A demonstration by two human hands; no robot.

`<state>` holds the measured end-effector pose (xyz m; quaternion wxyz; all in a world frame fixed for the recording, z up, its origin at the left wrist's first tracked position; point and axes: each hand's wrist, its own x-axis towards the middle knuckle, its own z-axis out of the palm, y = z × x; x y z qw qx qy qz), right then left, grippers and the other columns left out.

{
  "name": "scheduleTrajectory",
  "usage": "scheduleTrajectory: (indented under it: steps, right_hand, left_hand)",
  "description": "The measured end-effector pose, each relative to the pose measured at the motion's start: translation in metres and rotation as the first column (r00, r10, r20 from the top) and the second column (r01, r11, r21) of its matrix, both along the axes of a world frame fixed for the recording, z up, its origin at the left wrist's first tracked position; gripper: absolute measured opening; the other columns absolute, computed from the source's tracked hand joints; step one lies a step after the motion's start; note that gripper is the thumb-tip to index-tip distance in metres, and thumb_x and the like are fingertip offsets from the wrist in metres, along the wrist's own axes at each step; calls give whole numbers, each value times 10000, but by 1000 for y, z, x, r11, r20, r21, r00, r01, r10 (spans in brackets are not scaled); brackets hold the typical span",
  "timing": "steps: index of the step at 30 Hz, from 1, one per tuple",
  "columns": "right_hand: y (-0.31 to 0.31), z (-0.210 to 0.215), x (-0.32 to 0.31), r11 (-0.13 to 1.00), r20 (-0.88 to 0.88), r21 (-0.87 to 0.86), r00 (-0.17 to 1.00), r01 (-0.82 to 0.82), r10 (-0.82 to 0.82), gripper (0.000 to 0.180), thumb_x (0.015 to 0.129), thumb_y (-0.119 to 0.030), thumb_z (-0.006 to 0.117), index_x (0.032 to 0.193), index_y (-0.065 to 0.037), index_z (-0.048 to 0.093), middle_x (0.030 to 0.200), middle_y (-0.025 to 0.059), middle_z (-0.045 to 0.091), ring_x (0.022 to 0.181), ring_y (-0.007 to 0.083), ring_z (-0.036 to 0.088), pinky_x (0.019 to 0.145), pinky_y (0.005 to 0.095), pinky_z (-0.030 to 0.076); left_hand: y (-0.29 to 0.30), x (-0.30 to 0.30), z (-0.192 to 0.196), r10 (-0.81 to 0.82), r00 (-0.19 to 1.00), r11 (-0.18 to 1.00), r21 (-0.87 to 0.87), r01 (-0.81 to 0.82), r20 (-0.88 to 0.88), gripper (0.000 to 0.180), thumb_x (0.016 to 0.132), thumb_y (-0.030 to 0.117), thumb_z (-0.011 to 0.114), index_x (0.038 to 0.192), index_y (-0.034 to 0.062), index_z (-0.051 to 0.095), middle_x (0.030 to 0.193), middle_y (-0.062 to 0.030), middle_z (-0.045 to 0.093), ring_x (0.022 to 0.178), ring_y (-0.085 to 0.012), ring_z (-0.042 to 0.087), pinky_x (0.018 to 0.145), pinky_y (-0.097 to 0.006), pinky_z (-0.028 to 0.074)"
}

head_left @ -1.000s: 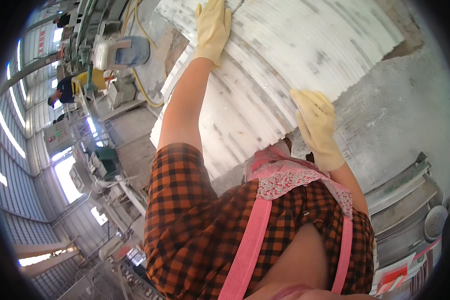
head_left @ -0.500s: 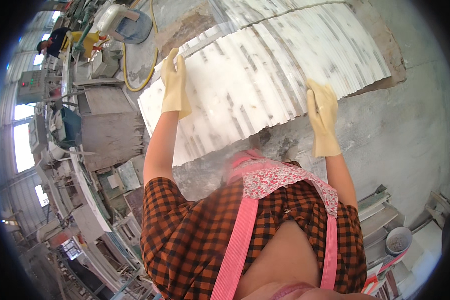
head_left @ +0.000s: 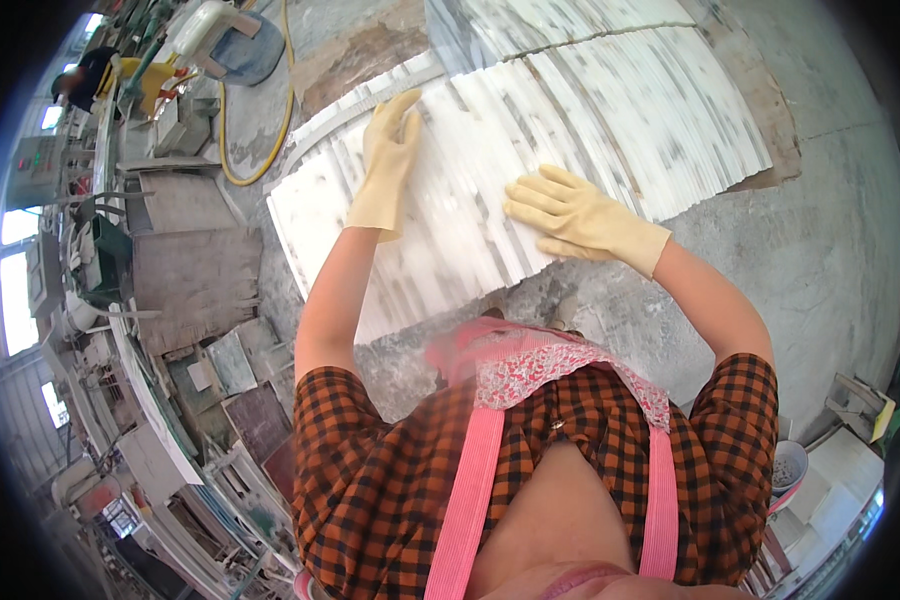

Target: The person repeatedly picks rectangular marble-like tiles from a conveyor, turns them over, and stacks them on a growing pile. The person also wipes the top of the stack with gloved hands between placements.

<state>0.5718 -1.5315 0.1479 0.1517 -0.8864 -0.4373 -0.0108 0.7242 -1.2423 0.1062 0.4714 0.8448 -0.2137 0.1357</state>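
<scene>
A long row of white stone strips with grey streaks [head_left: 460, 170] lies side by side in front of me. My left hand [head_left: 392, 150], in a cream rubber glove, rests on the strips toward the left part of the row, fingers stretched toward the far edge. My right hand [head_left: 570, 215], gloved the same way, lies flat across the strips near their close edge, fingers spread and pointing left. Neither hand grips a strip. A second row of similar strips [head_left: 570, 22] lies beyond the first.
Brown boards [head_left: 760, 100] show under the strips. A yellow hose [head_left: 282, 110] curves on the floor by a blue and white plastic container [head_left: 250, 50]. Machinery and stone slabs [head_left: 195, 280] line the left. A person [head_left: 85, 80] is at the far left. A bucket [head_left: 788, 468] stands lower right.
My right hand has moved left along the strips, turned its fingers leftward and spread them flat. My left hand has shifted slightly right. The view has shifted a little.
</scene>
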Motion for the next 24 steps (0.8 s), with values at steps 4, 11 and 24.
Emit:
scheduleTrajectory:
  steps: [4, 11, 24]
  right_hand:
    - [1, 4, 1, 999, 10, 33, 1000, 18, -19, 599, 829, -285, 679, 1382, -114, 527, 1449, 88, 511, 1364, 247, 449, 1187, 455, 316]
    - [-1, 5, 0, 997, -16, 64, 999, 50, -50, 580, 807, -264, 701, 1349, -119, 554, 1426, 75, 530, 1337, 231, 471, 1186, 453, 319]
    - [-4, 2, -2, 976, 62, 215, 997, 34, -49, 477, 797, -195, 708, 1238, -43, 607, 1314, 111, 603, 1255, 250, 544, 1136, 445, 371]
  left_hand:
    - [-43, 25, 5, -49, 995, 997, 59, 44, 91, 273, 884, 57, 591, 1138, 86, 688, 1088, -137, 708, 1037, -317, 647, 1124, -456, 356]
    - [-124, 59, 6, 19, 994, 835, 548, 43, -107, 453, 878, 417, 613, 1065, 17, 713, 1004, -217, 710, 950, -374, 650, 858, -451, 506]
    - [-140, 65, -9, 190, 978, 793, 600, -102, -85, 593, 844, 601, 588, 973, 41, 737, 900, -160, 725, 956, -352, 666, 844, -434, 503]
